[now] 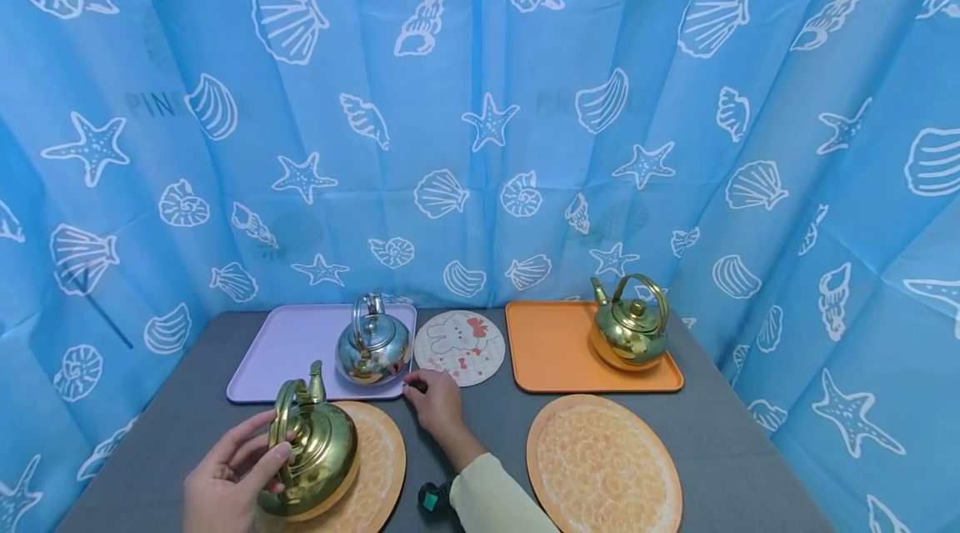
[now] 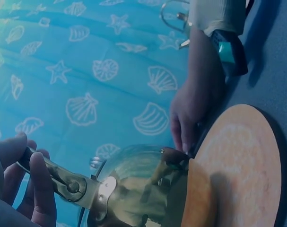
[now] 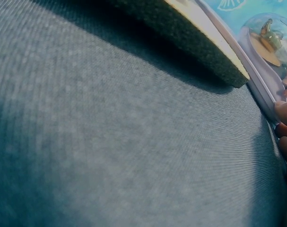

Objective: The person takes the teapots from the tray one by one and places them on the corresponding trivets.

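Note:
My left hand (image 1: 234,466) grips the upright handle of a shiny gold kettle (image 1: 318,450) at the front left. This kettle is over a round tan placemat (image 1: 382,454); I cannot tell whether its base touches the mat. My right hand (image 1: 438,404) pinches the front right corner of a lilac tray (image 1: 292,349), thumb above the rim and fingers lower in the right wrist view. On that tray's right side stands a silver kettle (image 1: 375,349), close to the right hand. In the left wrist view, the gold kettle's handle (image 2: 67,184) lies between thumb and fingers.
A round white mat with a rabbit drawing (image 1: 459,349) lies right of the lilac tray. Farther right, an orange tray (image 1: 551,349) bears another gold kettle (image 1: 630,333). A second tan placemat (image 1: 603,466) lies in front of it. Blue shell-print curtains (image 1: 480,99) hang behind the grey table (image 1: 738,450).

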The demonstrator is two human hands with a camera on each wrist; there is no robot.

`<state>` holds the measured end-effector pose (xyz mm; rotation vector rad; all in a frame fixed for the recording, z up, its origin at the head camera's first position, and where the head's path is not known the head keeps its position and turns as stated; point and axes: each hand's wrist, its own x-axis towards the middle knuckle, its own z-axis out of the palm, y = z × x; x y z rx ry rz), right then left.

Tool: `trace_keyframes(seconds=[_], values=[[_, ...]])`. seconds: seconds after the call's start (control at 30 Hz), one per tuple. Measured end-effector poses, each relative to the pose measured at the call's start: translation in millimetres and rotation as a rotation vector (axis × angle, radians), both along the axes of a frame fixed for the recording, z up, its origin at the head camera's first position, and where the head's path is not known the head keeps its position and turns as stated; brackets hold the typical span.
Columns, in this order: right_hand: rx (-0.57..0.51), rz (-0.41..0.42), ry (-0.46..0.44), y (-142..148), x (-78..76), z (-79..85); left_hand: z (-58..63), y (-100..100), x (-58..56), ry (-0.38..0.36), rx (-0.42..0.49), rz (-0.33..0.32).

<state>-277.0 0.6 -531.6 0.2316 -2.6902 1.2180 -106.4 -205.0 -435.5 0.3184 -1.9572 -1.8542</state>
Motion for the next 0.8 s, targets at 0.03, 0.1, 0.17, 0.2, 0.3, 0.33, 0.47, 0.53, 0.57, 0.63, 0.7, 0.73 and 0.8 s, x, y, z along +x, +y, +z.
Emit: trace_keyframes(seconds=[0.03,0.1,0.17,0.2,0.3,0.33,0.47,0.53,0.57,0.63,0.7,0.73,0.8], values=[[0.000,0.000,-0.001,-0.1,-0.1,-0.3,0.3,0.6,-0.2,0.004,0.006,0.004],[0.003,-0.003,0.001,-0.2,0.0,-0.8,1.3,2.1,-0.7,-0.003,0.011,0.015],[0.005,-0.003,0.012,-0.2,0.1,-1.0,2.7,3.5,-1.1,-0.016,0.002,0.025],[0.006,-0.002,0.019,-0.3,0.2,-1.1,3.3,4.2,-1.3,-0.021,-0.002,0.027],[0.006,0.000,0.033,-0.3,0.6,-1.4,4.5,5.6,-1.2,-0.032,-0.018,0.033],[0.004,0.000,0.035,-0.4,0.7,-1.4,4.7,6.0,-1.1,-0.033,-0.023,0.034],[-0.003,-0.003,0.025,-0.6,1.1,-1.3,4.4,6.3,-1.5,-0.033,-0.026,0.039],[-0.004,-0.003,0.021,-0.4,0.9,-1.3,3.3,6.0,-1.7,-0.024,-0.020,0.039],[-0.005,-0.003,0.020,-0.3,0.9,-1.3,3.0,6.1,-1.9,-0.024,-0.020,0.043],[-0.008,-0.003,0.013,-0.1,0.7,-1.3,2.4,6.4,-2.0,-0.021,-0.020,0.049],[-0.012,-0.003,0.014,0.0,0.7,-1.2,2.3,7.0,-2.2,-0.020,-0.029,0.055],[-0.013,-0.003,0.015,0.0,0.9,-1.0,2.7,7.5,-2.3,-0.025,-0.035,0.060],[-0.015,-0.006,0.019,0.0,1.0,-0.8,3.2,8.2,-2.6,-0.031,-0.040,0.063]])
